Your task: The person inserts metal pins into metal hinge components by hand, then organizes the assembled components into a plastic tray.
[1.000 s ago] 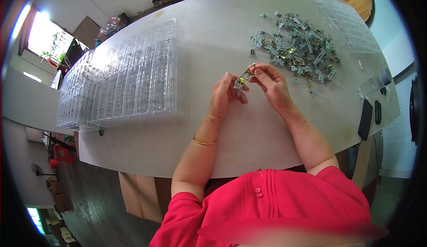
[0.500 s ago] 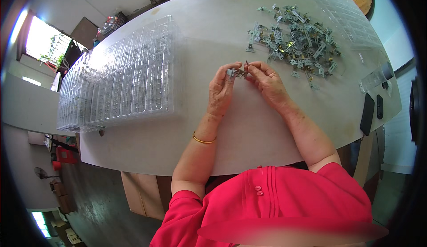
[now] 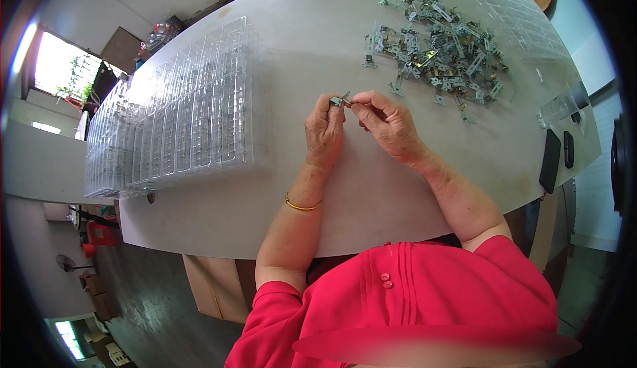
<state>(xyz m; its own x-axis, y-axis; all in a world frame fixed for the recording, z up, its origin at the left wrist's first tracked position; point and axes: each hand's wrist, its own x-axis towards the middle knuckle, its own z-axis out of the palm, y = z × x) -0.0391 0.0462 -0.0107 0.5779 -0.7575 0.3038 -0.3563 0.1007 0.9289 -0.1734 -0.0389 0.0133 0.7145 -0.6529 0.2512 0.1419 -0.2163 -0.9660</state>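
My left hand [image 3: 323, 132] is closed, gripping a small metal bracket part [image 3: 340, 100] between thumb and fingers above the table's middle. At that part's right end, the fingertips of my right hand [image 3: 393, 126] are pinched together and touch it. The part is greyish with thin arms sticking out; its finer details are too small to tell. Beyond my right hand lies a loose pile of similar grey and brass-coloured metal brackets [image 3: 448, 53].
Stacked clear plastic trays [image 3: 249, 113] with compartments stand on the left of the pale table [image 3: 292, 69]. Another clear tray [image 3: 521, 26] lies at the far right. A clear cylindrical container [image 3: 561, 107], a dark phone-like slab [image 3: 549, 160] and a small black object [image 3: 568, 149] lie near the right edge.
The metal bracket part has turned between my fingers, and my right fingertips have shifted slightly left along it. The upright dark pin-like piece at my right fingertips no longer shows.
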